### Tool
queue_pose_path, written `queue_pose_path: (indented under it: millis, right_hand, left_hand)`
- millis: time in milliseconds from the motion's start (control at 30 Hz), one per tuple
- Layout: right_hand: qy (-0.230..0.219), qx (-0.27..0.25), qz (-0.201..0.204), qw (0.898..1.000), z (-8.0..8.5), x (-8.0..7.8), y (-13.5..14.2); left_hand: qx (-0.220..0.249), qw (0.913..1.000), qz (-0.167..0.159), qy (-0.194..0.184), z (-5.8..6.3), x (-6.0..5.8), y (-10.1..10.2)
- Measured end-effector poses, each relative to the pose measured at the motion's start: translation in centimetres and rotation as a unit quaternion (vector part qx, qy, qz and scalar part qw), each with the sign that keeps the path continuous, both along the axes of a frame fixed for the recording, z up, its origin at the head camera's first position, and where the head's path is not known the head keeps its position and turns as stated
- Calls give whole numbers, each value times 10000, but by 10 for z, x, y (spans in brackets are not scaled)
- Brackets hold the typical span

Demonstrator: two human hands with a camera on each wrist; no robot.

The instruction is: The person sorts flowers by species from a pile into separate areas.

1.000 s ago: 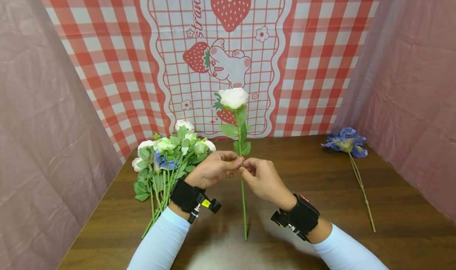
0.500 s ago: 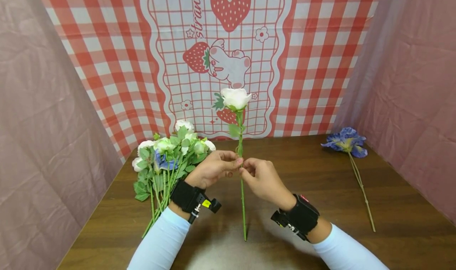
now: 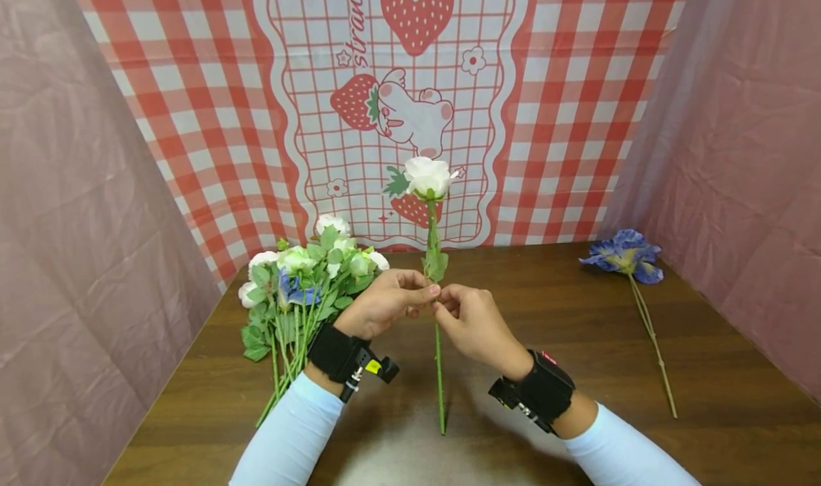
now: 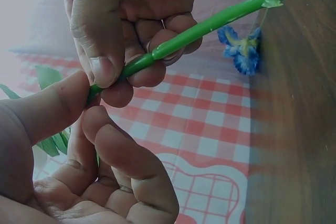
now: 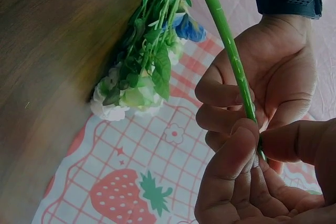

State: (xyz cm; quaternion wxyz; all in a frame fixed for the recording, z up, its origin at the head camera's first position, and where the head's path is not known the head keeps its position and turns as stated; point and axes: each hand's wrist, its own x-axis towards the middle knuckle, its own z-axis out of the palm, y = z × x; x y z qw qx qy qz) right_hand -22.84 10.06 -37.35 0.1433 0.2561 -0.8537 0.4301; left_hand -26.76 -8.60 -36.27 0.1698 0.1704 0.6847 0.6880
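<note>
A white rose (image 3: 428, 177) on a long green stem (image 3: 440, 379) stands nearly upright at the middle of the head view. My left hand (image 3: 387, 303) pinches this stem just below the leaves (image 3: 435, 264), between thumb and fingers. Close beside and slightly lower, my right hand (image 3: 476, 322) pinches the same stem. The left wrist view has the right thumb (image 4: 102, 69) pressed on the green stem (image 4: 210, 24), with the left fingers (image 4: 126, 156) curled near its covered part. From the right wrist, the stem (image 5: 231, 51) runs down between both hands' fingertips.
Left of the hands, a bunch of white, pale green and blue flowers (image 3: 298, 261) lies on the brown wooden table (image 3: 545, 429). A single blue flower (image 3: 622, 254) lies at the right. A red checked cloth (image 3: 577, 115) hangs behind, with pink curtains (image 3: 737, 172) on both sides.
The rose has turned about its stem: its leaves, first spread to both sides, now sit narrow along it, and the bloom has shifted slightly right. Both hands stay in nearly the same place.
</note>
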Motion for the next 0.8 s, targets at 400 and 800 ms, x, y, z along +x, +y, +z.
queue_pose_path:
  millis: [400,800]
  right_hand:
    - [6,80,-70,9999,0,-1,1]
    - [235,79,-100,9996,0,-1,2]
  left_hand:
    - [-475,9971,428,402,3,5,3]
    - [-654,9840,1388,905,5,14,12]
